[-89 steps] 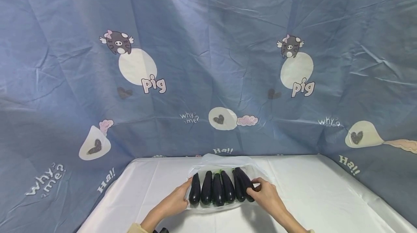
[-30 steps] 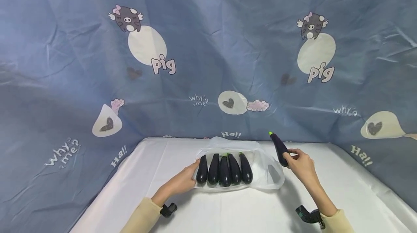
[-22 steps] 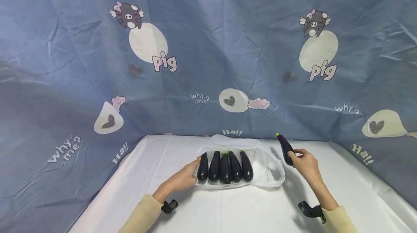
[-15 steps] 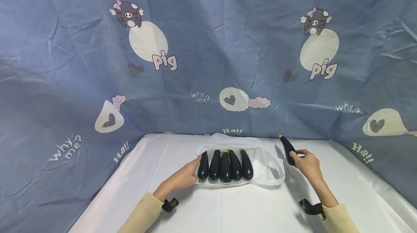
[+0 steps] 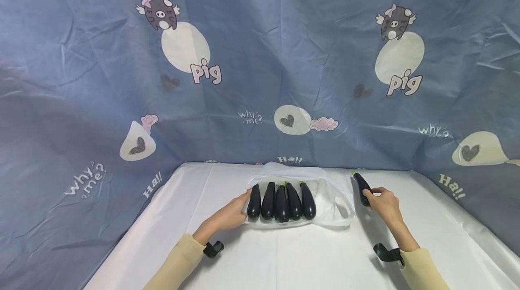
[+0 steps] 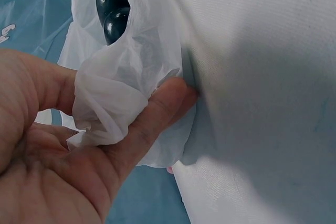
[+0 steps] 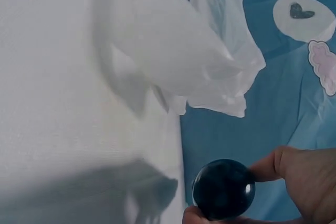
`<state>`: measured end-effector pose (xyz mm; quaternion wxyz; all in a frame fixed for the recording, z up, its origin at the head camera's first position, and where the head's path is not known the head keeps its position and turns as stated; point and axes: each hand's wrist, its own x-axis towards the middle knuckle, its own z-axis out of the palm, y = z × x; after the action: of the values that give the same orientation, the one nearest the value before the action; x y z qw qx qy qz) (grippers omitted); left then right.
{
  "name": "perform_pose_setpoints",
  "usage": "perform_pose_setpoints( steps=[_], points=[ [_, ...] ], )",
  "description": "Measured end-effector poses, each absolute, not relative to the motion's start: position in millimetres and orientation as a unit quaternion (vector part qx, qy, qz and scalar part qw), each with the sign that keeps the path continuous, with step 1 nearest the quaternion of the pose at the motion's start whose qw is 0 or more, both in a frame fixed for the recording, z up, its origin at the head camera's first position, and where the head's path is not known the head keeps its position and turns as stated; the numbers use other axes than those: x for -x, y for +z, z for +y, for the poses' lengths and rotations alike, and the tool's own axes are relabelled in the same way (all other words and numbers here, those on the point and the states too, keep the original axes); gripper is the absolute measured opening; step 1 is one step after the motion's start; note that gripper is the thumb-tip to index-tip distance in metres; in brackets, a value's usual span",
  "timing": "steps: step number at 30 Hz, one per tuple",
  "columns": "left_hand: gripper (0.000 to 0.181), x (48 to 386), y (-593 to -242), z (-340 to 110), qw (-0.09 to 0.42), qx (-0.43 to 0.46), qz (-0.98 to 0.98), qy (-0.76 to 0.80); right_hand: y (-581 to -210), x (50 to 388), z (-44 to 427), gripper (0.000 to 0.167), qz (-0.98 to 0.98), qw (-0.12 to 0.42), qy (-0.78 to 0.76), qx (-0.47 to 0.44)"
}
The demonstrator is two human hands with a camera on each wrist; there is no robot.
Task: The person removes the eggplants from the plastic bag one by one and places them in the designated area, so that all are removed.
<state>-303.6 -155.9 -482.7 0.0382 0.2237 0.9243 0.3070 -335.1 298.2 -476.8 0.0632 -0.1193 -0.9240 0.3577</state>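
Note:
My right hand point(image 5: 385, 204) grips an eggplant point(image 5: 361, 187) near its thick end, to the right of the bag. The right wrist view looks onto the round end of that eggplant point(image 7: 223, 190), between thumb and fingers. A white plastic bag point(image 5: 326, 203) lies on the table with its mouth spread. Several dark eggplants point(image 5: 281, 202) lie side by side in it. At the bag's left edge is my left hand point(image 5: 231, 214). In the left wrist view the hand point(image 6: 79, 177) holds bunched plastic of the bag point(image 6: 113, 106) between thumb and fingers.
A white cloth point(image 5: 243, 258) covers the table. Behind it hangs a blue patterned curtain point(image 5: 243, 91), which also runs along both sides. A black wrist camera point(image 5: 387, 253) is strapped at each wrist.
One eggplant has left the bag in my right hand, moved right and come down towards the table. My left hand stays at the bag's left edge. The head view has tilted.

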Motion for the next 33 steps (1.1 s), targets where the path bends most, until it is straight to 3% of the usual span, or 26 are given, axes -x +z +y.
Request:
perform_pose_setpoints(
  steps=[33],
  points=[
    [0.08, 307.1, -484.7, -155.2, 0.052, -0.218, 0.927, 0.302, -488.7, 333.8, 302.6, 0.062, -0.943, 0.018, 0.323, 0.081]
  ],
)
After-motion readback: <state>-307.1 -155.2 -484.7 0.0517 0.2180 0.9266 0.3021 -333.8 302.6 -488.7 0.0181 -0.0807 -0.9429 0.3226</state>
